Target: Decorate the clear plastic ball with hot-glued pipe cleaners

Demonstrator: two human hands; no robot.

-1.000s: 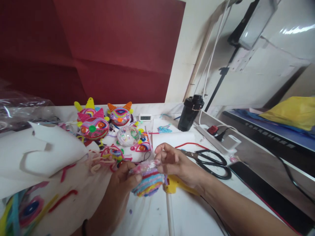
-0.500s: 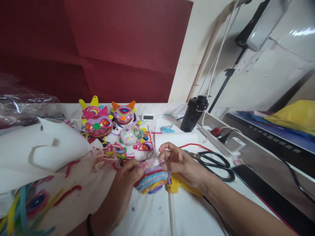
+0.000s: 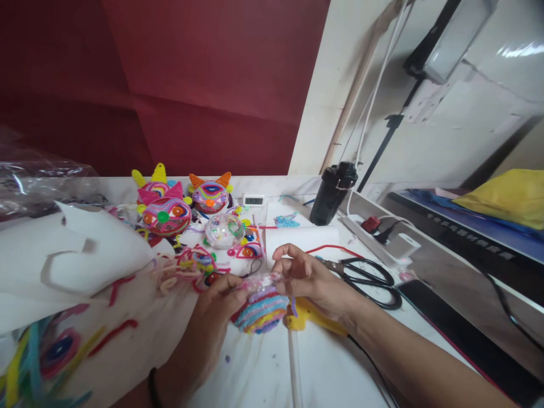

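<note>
Between my two hands is a clear plastic ball (image 3: 262,310) covered in rows of coloured pipe cleaner: blue, yellow, red and purple stripes, with a bare see-through part at the top. My left hand (image 3: 216,306) pinches its left upper side. On its right side, the thumb and fingers of my right hand (image 3: 308,280) grip it, the upper fingers curled in the air. A thin dark cord loop (image 3: 255,265) stands at the top of the ball. Beneath my right hand lies a yellow glue gun (image 3: 312,316), partly hidden by the hand.
Black-handled scissors (image 3: 368,277) lie to the right, near a black bottle (image 3: 334,192) and a power strip (image 3: 380,241). Finished pipe-cleaner faces (image 3: 165,217) and a clear ball (image 3: 224,231) stand at the back left. White paper (image 3: 85,260) curls at the left beside loose pipe cleaners (image 3: 114,338).
The whole view has shifted slightly. Both hands keep their hold on the striped ball, which has turned only a little, if at all.
</note>
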